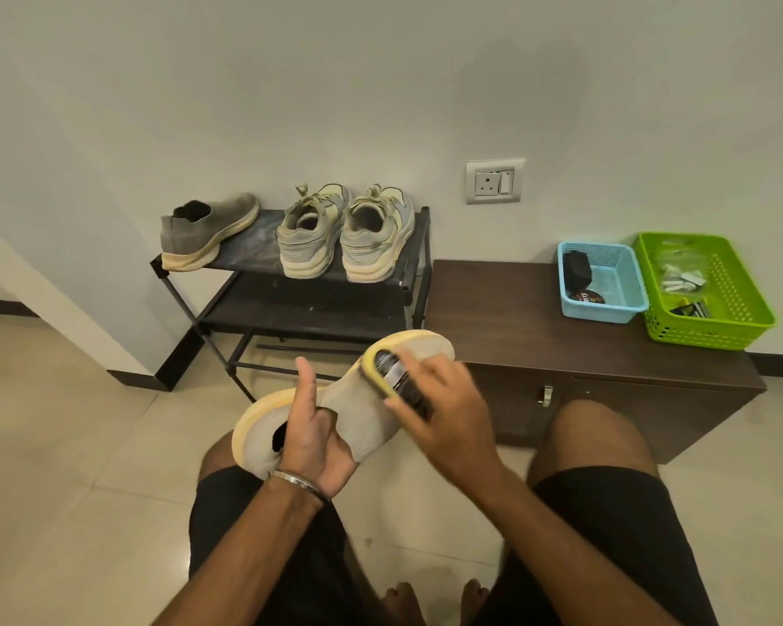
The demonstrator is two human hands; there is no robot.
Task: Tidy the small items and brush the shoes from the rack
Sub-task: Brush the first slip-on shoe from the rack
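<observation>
Two hands work one grey knit shoe above the lap. The left hand grips the shoe at its collar, fingers curled into the opening and thumb raised along the side. The right hand holds a black brush, fingers wrapped over its back, with the brush pressed against the shoe's upper near the yellowed sole edge. The right hand is blurred, which suggests a brushing stroke in progress.

Risk: the shoe is supported only at the collar. A hard stroke toward the toe could twist it out of the left grip, or the brush could skid off onto the sole edge. Loosened dust would probably fall on the shorts and floor tiles.

Beyond the hands, the rack carries the matching grey shoe at the left of its top shelf and a pair of laced sneakers just beside each other at the right. To the right of the rack, a dark wooden counter holds a blue basket and a green basket, side by side and containing small items. Three shoes appear to await brushing.
</observation>
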